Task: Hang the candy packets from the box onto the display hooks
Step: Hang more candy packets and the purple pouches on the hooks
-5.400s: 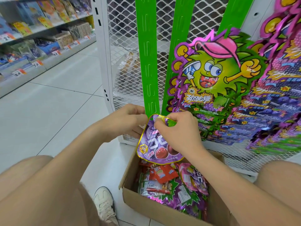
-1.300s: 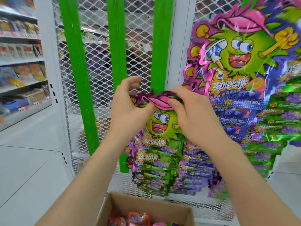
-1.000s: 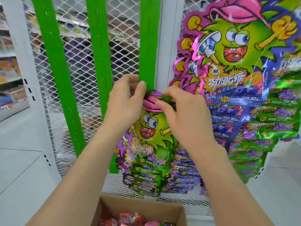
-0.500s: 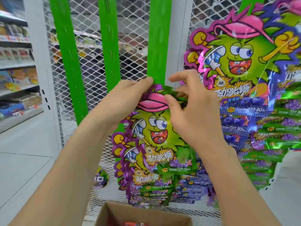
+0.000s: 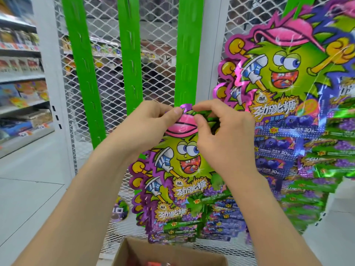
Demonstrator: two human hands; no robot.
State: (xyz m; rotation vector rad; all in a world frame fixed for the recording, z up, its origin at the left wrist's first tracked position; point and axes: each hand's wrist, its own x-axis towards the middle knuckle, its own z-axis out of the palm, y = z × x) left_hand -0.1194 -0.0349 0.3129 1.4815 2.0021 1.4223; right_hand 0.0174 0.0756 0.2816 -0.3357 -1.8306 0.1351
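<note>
A candy packet strip (image 5: 178,169) printed with a green cartoon face and pink cap hangs in front of the third green display strip (image 5: 188,54). My left hand (image 5: 148,127) pinches its top edge from the left. My right hand (image 5: 221,135) pinches the top from the right, just below the strip's lower end. Several packets trail down from the header. The cardboard box (image 5: 172,254) stands open at the bottom, its contents mostly out of view. A purple round packet (image 5: 120,211) hangs low behind my left forearm.
A bigger strip of the same candy (image 5: 284,83) hangs at the right on white wire mesh (image 5: 157,45). Two more green display strips (image 5: 82,64) stand to the left. Store shelves (image 5: 21,73) with goods line the far left above a pale tiled floor (image 5: 32,189).
The purple round packet I held over the box now hangs low on the mesh. Both hands have taken up the cartoon candy strip and keep working its top edge against the green strip.
</note>
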